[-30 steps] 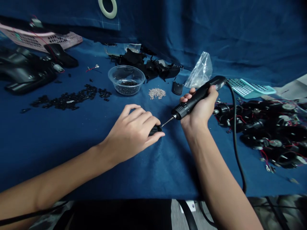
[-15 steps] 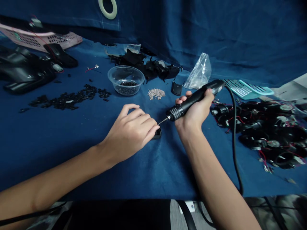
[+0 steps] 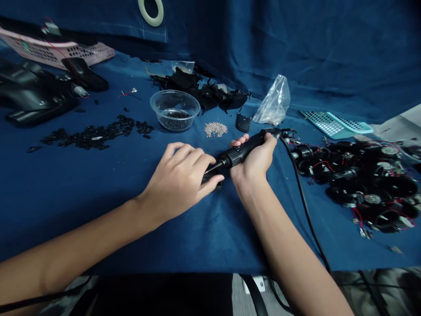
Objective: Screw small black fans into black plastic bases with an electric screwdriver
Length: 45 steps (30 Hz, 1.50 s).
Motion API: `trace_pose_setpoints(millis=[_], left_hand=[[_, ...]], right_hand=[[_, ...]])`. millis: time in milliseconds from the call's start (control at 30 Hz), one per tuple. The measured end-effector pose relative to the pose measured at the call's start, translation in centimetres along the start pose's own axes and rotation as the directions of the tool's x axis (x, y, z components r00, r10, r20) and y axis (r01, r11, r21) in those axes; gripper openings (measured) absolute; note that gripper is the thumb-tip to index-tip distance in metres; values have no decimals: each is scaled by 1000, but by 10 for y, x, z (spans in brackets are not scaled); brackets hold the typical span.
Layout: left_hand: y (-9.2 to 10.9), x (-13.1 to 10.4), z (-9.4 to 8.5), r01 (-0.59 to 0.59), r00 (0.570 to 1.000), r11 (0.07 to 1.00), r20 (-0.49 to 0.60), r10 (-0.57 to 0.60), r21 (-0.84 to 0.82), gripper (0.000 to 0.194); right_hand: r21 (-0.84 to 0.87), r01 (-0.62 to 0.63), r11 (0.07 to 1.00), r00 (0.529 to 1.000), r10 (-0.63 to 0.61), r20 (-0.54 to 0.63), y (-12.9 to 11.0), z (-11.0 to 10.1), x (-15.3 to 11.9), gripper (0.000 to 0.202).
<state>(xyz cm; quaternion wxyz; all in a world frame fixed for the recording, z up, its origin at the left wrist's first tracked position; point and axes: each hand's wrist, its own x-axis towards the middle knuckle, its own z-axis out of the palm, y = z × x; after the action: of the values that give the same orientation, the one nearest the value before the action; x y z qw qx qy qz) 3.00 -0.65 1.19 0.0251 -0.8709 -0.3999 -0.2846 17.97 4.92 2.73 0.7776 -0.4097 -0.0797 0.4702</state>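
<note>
My right hand (image 3: 255, 160) is wrapped round a black corded electric screwdriver (image 3: 241, 151), which slopes down to the left. Its thin bit reaches in between the thumb and forefinger of my left hand (image 3: 184, 175). Those fingers are closed on a small black plastic part (image 3: 217, 183), mostly hidden beneath the hand; where the bit's tip rests on it I cannot see. Just beyond the hands lies a heap of small silver screws (image 3: 215, 129). Left of that heap stands a clear plastic bowl (image 3: 175, 110) with tiny dark pieces in the bottom.
Small black parts (image 3: 95, 134) lie scattered at left, before a pink basket (image 3: 88, 55) and large black housings (image 3: 36, 94). Behind the screws sit black moulded pieces (image 3: 210, 94) and a clear bag (image 3: 273, 103). Wired black assemblies (image 3: 371, 184) and a turquoise basket (image 3: 338, 125) fill the right.
My right hand has moved left and tipped the screwdriver lower at its rear, its bit now deeper between my left fingers. My left thumb and forefinger have spread further apart around the bit.
</note>
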Motion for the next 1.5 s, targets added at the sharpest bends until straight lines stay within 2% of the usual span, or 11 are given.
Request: trace_pose_setpoints(millis=[100,200,333,467,600,667,800,967,1133,1267,1500], left_hand=[[-7,-2,-6,28,993,999,111,-24,-28,47],[-15,-3,-11,6,965,997,263,13,-74,65],[-20,-4,-14,55,929,991,371,-5,-123,50],[-18,-4,-11,158,924,979,370,-101,-127,46],[-17,-7,-7,193,928,976,343,-146,-106,47],[-16,-9,-5,189,936,978,319,-151,-92,47],[-15,-9,-4,174,946,982,290,-146,-75,46],[-14,-8,-4,235,931,969,304,-202,-76,46],[-14,-9,-4,251,928,965,301,-217,-77,47],[-14,-10,-3,246,933,966,289,-213,-80,46],[-12,-9,-4,253,926,966,303,-226,-53,46]], right_hand=[[22,49,999,998,-50,35,-7,0,3,36],[0,182,983,980,-182,84,-17,-2,12,37],[-85,417,905,894,-392,218,-27,-4,17,24],[-108,568,816,798,-515,313,-29,-3,9,22],[-139,642,754,742,-565,360,-26,-2,-1,19],[-153,651,743,737,-572,359,-25,-1,-5,16],[-167,622,765,767,-551,329,-22,0,-9,17],[-127,603,787,772,-537,340,-18,2,-11,17],[-142,659,738,740,-603,298,-15,3,-13,17],[-146,701,698,695,-623,359,-13,1,-11,17],[-109,754,648,612,-633,474,-11,-7,8,21]])
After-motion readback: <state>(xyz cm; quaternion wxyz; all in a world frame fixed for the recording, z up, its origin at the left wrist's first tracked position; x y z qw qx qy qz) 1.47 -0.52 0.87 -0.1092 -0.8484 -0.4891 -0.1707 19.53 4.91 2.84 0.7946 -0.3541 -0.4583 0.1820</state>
